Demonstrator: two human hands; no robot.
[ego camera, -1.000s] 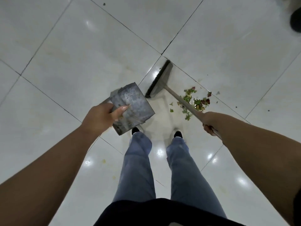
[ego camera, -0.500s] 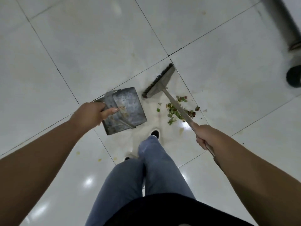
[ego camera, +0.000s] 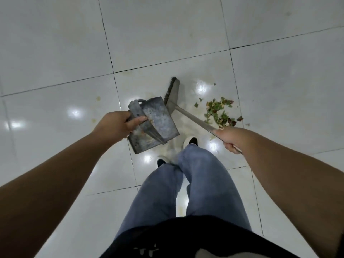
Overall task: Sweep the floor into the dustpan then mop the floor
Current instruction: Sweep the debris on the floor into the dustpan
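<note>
Metal dustpan [ego camera: 156, 123], no legible markings, is gripped at centre frame by the left hand [ego camera: 115, 125]. Right hand [ego camera: 229, 139] grips the broom handle [ego camera: 193, 118]; leaf debris [ego camera: 218, 112] lies on white floor tiles [ego camera: 55, 43], centre right.

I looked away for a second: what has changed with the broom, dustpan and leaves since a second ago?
The broom head now sits beside the dustpan, and the leaf pile lies clear to the right of the handle. The person has stepped, one foot ahead. Left hand still holds the dustpan, right hand the broom handle.

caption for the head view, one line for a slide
Left hand holds the metal dustpan, right hand grips the broom beside leaf debris.
</note>
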